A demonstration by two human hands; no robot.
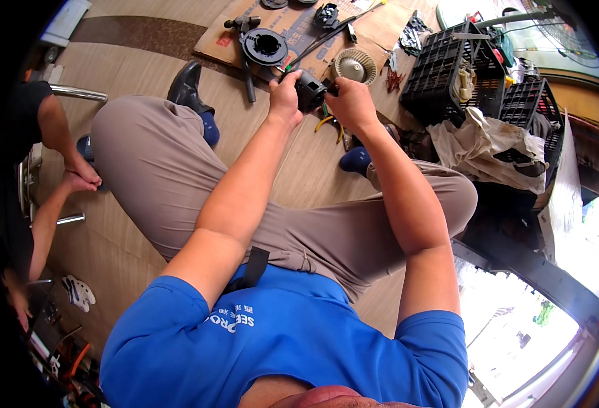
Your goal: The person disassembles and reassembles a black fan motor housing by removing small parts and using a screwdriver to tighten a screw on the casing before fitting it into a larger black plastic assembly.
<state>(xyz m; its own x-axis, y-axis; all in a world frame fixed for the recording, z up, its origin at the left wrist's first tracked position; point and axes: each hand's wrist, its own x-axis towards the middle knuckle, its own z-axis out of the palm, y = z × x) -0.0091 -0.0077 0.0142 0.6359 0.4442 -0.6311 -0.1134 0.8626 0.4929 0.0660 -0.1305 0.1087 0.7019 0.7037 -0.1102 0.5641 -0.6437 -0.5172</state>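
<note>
My left hand is closed round a black cylindrical part, held out between my knees. My right hand has its fingers curled at the right end of that part, partly hidden. Just beyond them, a cardboard sheet carries a round black housing, a hammer, a pale finned fan wheel and other dark parts. Yellow-handled pliers lie on the floor below my hands.
Black plastic crates with cream cloth stand at the right. Another person's bare legs and chrome seat tubes are at the left. A dark boot is beside my left knee; white-and-dark footwear lies lower left.
</note>
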